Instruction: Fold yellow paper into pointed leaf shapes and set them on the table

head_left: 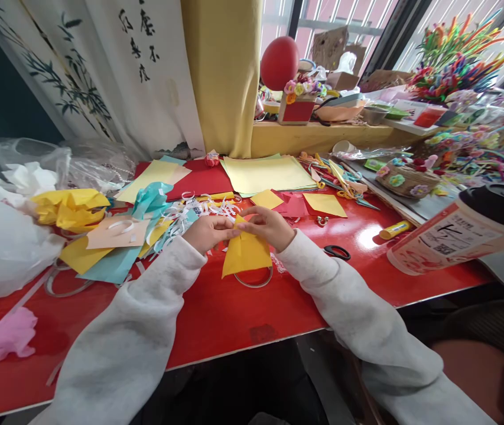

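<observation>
Both my hands pinch the top of a yellow sheet of paper, held over the red table. My left hand has its fingertips closed on the upper left edge. From the other side, my right hand grips the top near the same spot, its thumb and fingers pressed together. The paper's lower part hangs free and widens downward. Behind it, a roll of tape or ring lies on the table, partly covered. White and blue paper shreds are scattered just beyond my left hand.
A large paper cup leans in view on the right, near a glue stick and black-handled scissors. Yellow sheets lie at the back. Crumpled yellow paper and a plastic bag are on the left.
</observation>
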